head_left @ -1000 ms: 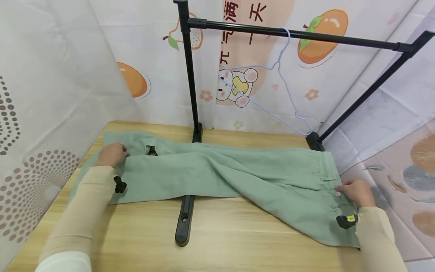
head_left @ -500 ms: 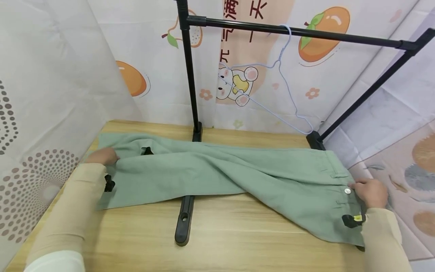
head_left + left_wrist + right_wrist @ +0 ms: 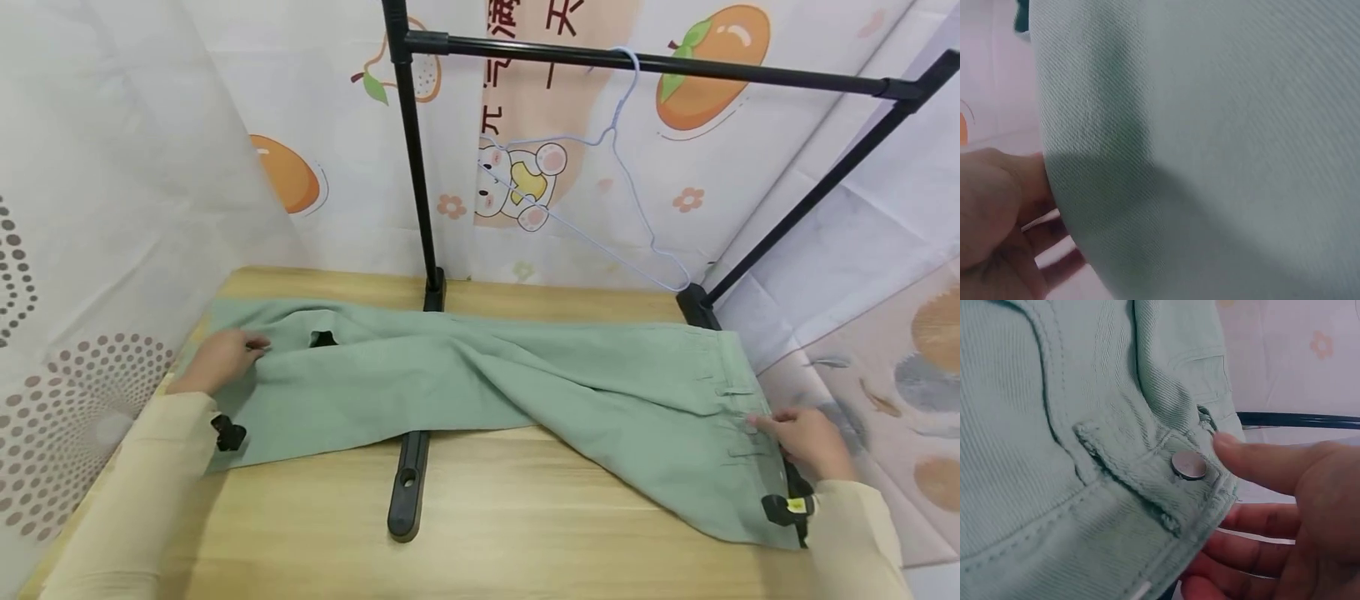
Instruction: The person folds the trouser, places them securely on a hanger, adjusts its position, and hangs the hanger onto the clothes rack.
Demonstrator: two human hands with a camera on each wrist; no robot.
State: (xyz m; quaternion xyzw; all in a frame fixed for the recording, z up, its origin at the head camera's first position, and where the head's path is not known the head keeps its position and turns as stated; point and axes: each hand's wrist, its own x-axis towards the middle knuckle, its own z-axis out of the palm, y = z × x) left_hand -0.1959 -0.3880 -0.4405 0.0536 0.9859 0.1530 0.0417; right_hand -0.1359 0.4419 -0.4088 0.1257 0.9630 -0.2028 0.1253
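Observation:
Pale green trousers [image 3: 420, 375] lie sideways across the wooden table, legs to the left and waistband to the right. A fold runs diagonally along the upper leg. My left hand [image 3: 221, 358] pinches the trouser leg near the hem; in the left wrist view its fingers [image 3: 1054, 237] pass partly behind the cloth edge. At the other end, my right hand [image 3: 810, 437] grips the front of the waistband [image 3: 1147, 512]. There the thumb is close beside a round metal button [image 3: 1189, 465], with the other fingers under the fabric.
A black clothes rack [image 3: 417, 158] stands behind the trousers, and its left foot [image 3: 405, 500] runs beneath them. From its top bar [image 3: 540, 53] hangs a light blue wire hanger [image 3: 614, 127]. Printed curtains [image 3: 112, 208] enclose the table [image 3: 525, 517].
Both hands first moved outward, stretching the trousers; the left hem end shifted left. Since then, my left fingers have turned slightly right, and the right hand and waistband have come back a little left.

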